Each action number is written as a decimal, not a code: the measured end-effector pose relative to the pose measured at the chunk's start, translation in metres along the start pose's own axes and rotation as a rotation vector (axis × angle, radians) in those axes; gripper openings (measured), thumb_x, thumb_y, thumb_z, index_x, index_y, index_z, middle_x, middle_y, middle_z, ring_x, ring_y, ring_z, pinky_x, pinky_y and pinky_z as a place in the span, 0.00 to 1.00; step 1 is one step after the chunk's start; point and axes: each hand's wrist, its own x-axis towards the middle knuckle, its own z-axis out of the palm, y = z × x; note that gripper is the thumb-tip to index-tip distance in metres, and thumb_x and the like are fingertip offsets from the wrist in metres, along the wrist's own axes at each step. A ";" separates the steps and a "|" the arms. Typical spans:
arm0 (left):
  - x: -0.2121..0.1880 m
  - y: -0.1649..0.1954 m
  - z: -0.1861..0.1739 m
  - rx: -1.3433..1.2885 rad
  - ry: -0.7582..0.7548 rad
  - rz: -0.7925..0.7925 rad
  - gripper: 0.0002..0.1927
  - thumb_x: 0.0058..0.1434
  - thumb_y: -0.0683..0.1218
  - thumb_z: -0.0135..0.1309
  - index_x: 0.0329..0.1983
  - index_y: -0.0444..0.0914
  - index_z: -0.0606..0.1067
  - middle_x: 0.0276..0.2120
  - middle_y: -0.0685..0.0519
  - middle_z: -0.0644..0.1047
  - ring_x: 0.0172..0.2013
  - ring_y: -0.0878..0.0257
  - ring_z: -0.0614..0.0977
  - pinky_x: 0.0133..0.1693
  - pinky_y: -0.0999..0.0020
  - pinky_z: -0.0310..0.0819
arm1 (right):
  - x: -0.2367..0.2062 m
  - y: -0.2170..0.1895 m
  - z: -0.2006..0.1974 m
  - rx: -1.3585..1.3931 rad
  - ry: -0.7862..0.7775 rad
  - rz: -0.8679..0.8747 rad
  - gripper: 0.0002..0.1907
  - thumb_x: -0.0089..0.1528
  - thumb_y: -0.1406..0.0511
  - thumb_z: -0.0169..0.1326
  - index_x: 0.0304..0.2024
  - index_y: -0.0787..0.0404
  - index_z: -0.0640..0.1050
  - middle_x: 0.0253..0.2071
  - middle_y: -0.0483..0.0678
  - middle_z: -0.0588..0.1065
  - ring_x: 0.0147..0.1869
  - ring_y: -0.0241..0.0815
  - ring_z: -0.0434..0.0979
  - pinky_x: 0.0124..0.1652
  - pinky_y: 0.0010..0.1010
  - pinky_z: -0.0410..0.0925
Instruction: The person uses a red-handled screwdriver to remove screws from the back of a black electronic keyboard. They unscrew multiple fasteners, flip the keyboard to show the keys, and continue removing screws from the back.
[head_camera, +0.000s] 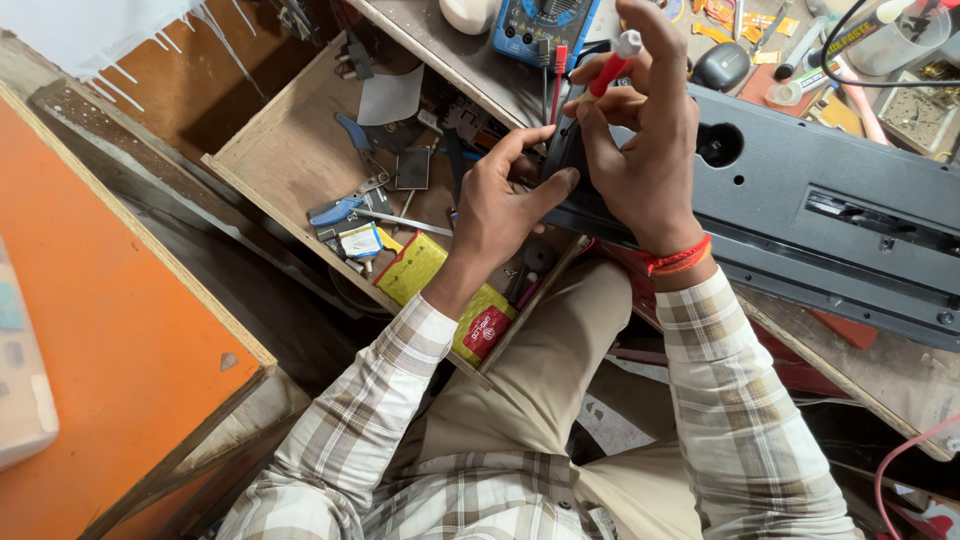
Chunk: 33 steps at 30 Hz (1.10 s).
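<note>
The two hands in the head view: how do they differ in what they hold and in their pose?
The right hand grips a red-handled screwdriver, its fingers curled round the handle; the left hand holds no tool and clasps the end of the long black panel. The right hand comes from above the panel; the left hand reaches from the open wooden drawer side. The right wrist wears a red thread; the left is bare. Both sleeves are checked.

Two hands (500, 200), one red-handled screwdriver (612, 62), one long dark panel (820, 215), one blue multimeter (540, 25), one open wooden drawer (290, 150)
</note>
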 end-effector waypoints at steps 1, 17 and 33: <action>0.000 0.000 0.000 0.001 0.000 -0.005 0.31 0.57 0.50 0.66 0.63 0.36 0.74 0.30 0.55 0.77 0.23 0.74 0.81 0.21 0.77 0.77 | 0.000 0.001 0.000 -0.001 -0.001 0.001 0.33 0.70 0.84 0.50 0.71 0.59 0.57 0.50 0.54 0.76 0.49 0.39 0.85 0.50 0.26 0.81; 0.000 -0.001 -0.002 0.000 -0.018 0.005 0.34 0.57 0.54 0.66 0.64 0.36 0.73 0.32 0.53 0.79 0.23 0.73 0.81 0.21 0.78 0.77 | 0.011 -0.013 -0.003 -0.232 0.043 -0.184 0.31 0.63 0.82 0.67 0.62 0.59 0.70 0.51 0.56 0.73 0.50 0.44 0.82 0.48 0.30 0.80; 0.000 0.000 -0.002 0.027 -0.016 -0.010 0.33 0.57 0.55 0.66 0.63 0.38 0.74 0.32 0.53 0.78 0.22 0.73 0.80 0.21 0.78 0.77 | 0.010 -0.009 -0.002 -0.096 0.055 -0.121 0.22 0.66 0.79 0.66 0.60 0.66 0.73 0.52 0.55 0.73 0.53 0.41 0.81 0.49 0.26 0.80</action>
